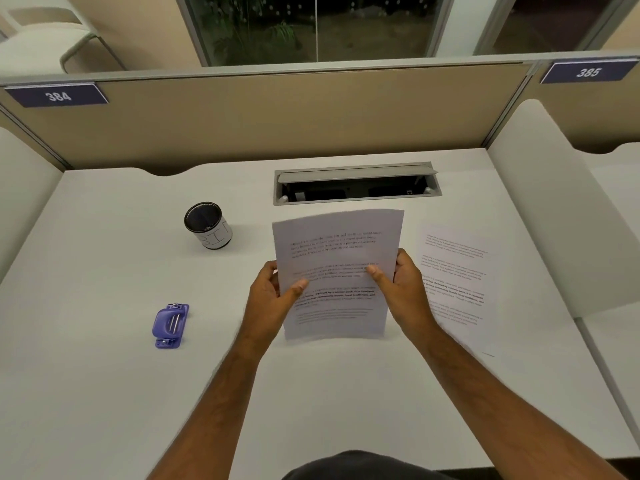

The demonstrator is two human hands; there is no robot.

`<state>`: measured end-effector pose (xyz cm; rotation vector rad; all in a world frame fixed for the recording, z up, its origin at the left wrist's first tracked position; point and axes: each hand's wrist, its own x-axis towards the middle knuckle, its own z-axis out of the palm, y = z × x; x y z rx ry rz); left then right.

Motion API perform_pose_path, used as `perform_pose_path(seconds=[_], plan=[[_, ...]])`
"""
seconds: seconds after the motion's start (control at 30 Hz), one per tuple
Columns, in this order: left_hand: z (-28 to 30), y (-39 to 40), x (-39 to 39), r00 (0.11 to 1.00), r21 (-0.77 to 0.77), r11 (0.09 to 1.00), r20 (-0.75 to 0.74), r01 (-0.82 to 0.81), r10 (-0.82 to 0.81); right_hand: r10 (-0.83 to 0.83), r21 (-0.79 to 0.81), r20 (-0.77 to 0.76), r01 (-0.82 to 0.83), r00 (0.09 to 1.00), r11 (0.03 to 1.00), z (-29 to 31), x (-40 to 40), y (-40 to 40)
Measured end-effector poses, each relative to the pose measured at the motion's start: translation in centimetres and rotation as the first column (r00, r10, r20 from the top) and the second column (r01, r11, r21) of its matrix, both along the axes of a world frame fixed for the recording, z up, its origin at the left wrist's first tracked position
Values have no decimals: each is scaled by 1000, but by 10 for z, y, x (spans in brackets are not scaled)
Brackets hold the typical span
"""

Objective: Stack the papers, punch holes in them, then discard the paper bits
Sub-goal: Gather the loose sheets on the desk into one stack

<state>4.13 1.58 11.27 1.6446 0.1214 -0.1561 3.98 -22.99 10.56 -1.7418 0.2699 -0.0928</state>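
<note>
The printed papers (337, 271) stand upright above the desk's (104, 375) middle, slightly bowed. The left hand (273, 296) and right hand (401, 285) grip their side edges, thumbs in front. Another sheet (457, 282) lies flat to the right; the purple hole punch (170, 326) sits well left.

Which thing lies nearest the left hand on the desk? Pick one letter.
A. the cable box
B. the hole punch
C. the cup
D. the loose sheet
B: the hole punch lies on the desk just left of the left hand, nearer than the cup farther back. The loose sheet lies on the right-hand side, past the right hand.
</note>
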Motion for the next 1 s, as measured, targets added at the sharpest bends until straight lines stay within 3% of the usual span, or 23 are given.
perform_pose_path(seconds=[0.13, 0.27, 0.33, 0.4, 0.53, 0.63, 0.73, 0.83, 1.0], plan=[[-13, 1, -4, 996, 16, 997, -59, 71, -70, -20, 100, -16, 22, 1000, 995, -6, 0, -10], [-26, -2, -9, 988, 21, 999, -155, 30, -27, -27, 163, -72, 38, 997, 986, -25, -6, -26], [-33, -1, -11, 981, 21, 1000, -196, -1, 5, -61, -10, -135, 60, 989, 998, -40, -12, -40], [-39, 1, -12, 974, 36, 999, -226, -17, 25, -84, -279, -164, 35, 983, 960, -55, -21, -57], [-54, 7, -15, 956, 66, 997, -289, -39, 56, -47, -641, -265, -139, 963, 755, -78, -39, -85], [-63, 11, -16, 946, 89, 995, -317, -40, 66, -34, -723, -415, -307, 909, 619, -93, -46, -97], [-70, 12, -16, 940, 111, 993, -332, -40, 75, -45, -744, -474, -372, 880, 555, -101, -49, -102], [-73, 13, -16, 943, 136, 990, -324, -36, 79, -73, -776, -439, -337, 896, 533, -103, -51, -101], [-76, 12, -15, 942, 150, 988, -326, -35, 83, -126, -779, -320, -184, 939, 599, -102, -51, -102]])
